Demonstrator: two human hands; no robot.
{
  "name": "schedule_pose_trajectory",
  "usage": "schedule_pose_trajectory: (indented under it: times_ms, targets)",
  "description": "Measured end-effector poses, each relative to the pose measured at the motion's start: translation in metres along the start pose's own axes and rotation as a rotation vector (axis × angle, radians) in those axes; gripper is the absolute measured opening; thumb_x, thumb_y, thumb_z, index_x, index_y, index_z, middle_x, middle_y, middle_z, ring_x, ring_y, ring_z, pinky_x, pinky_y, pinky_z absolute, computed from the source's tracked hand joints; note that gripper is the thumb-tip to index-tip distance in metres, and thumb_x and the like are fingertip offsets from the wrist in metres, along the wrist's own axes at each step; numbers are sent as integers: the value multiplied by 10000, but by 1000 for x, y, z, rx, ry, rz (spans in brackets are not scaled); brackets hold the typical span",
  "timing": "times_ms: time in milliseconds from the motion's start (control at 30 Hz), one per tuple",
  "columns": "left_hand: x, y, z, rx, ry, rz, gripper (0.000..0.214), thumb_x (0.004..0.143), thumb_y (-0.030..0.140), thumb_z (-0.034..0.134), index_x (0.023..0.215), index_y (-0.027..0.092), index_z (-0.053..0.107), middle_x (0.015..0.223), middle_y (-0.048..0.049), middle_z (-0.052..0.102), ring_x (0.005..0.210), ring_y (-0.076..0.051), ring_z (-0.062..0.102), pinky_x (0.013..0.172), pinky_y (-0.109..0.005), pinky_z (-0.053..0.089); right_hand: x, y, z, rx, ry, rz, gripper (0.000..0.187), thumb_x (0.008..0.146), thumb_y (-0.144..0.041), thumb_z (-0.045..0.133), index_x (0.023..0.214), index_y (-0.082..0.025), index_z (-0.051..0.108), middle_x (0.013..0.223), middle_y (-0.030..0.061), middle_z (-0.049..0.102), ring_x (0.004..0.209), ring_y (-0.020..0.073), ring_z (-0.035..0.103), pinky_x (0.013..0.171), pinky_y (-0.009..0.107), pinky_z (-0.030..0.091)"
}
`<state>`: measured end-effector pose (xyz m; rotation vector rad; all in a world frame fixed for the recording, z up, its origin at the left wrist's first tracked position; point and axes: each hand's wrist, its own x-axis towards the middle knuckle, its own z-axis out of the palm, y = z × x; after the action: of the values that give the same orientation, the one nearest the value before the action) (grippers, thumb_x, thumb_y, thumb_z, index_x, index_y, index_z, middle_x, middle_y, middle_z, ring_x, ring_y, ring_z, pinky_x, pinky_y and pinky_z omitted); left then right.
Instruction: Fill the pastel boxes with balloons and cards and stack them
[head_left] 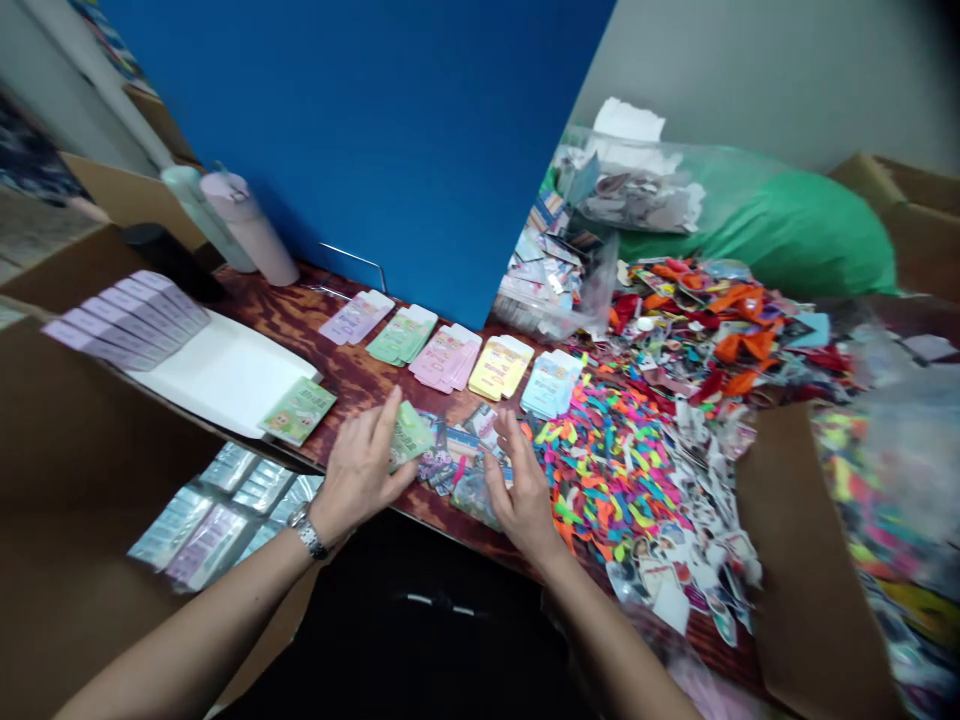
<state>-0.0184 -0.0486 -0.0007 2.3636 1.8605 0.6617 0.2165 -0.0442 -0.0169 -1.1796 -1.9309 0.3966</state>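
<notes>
- Far left: a black bottle [171, 262], a pale green bottle [196, 215] and a pale pink tumbler [247, 225], upright together at the back of the dark-stained wooden counter [330, 375].
- Below them: a row of overlapping lilac packets [124, 315] along a white board [225, 372], with a single green packet [298, 410] at the board's corner.
- Lower left: clear sleeves of packets [217, 520] on a cardboard sheet [75, 480], just below the counter edge.
- Left hand [358, 475]: open, palm down, fingers spread, a metal wristwatch [309, 532] on the wrist; fingertips at a loose green card [410, 435], no clear pinch on it.
- Behind the hands, against a blue panel [360, 130]: neat stacks in lilac [356, 317], green [403, 335], pink [446, 358], yellow [500, 367] and pale blue [551, 385], each squared and fanned slightly, bare wood between neighbours keeping the colours apart.
- Between the hands: a small loose pile of printed cards [457, 465], close to both, the hands well apart.
- Right hand [521, 490]: open, fingers raised, at the pile's right edge, holding nothing visible.
- Right of that: a heap of neon paper scraps [607, 470], printed photo cutouts [697, 540], orange and red scraps [720, 320], a clear plastic bag [559, 280], a green bag [780, 235] and a cardboard box flap [806, 560].
</notes>
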Motion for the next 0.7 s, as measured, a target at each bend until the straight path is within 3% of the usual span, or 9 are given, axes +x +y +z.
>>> schedule_pose_trajectory:
  times_ms: [100,200,333,433,533,633,700]
  targets:
    - [-10,-38,-11,282,112,-96,883,854,541,564,1523,92,203,1061,-180,601,975,-349,565,949,-545,399,5,1,9,-24,-8,-84,672,953,-157,506,1551,-224,206,1448,165,482,1338,283,477,1073,493,468]
    - [-18,-65,-12,437,125,-173,830,858,568,539,1496,100,289,1092,-204,606,1033,-390,546,988,-635,323,8,-2,16,-24,-18,-149,693,943,-133,514,1554,-208,197,1440,175,481,1339,282,468,1062,488,477]
    - [-24,-81,-8,498,80,-236,748,891,512,503,1479,90,314,1348,-272,490,1242,-465,423,1002,-711,239,8,-3,17,-33,-32,-177,711,932,-107,525,1554,-209,196,1406,177,507,1312,271,490,1039,476,498]
    - [-20,-82,-9,514,42,-257,756,896,529,484,1473,72,317,1405,-288,440,1298,-489,365,1017,-722,205,3,0,12,-58,-45,-156,716,928,-103,531,1554,-209,199,1385,175,523,1299,272,501,1035,479,499]
    - [7,-77,-9,475,65,-217,801,882,596,468,1463,62,332,1432,-285,413,1317,-478,349,1051,-685,208,-1,1,9,-67,-39,-122,703,932,-114,531,1550,-222,215,1371,162,539,1286,273,515,1029,477,505]
    - [60,-70,4,325,50,-150,813,875,633,451,1432,47,370,1388,-252,466,1268,-403,424,1052,-536,326,-2,-3,10,-53,-37,-119,695,933,-110,521,1549,-232,224,1370,150,546,1281,268,524,1027,460,512]
    - [102,-66,21,261,-16,-209,797,884,606,450,1438,42,349,1385,-248,468,1252,-378,443,1037,-487,355,-2,-7,10,-48,-38,-144,692,930,-104,517,1548,-229,230,1372,146,550,1281,266,527,1024,449,517]
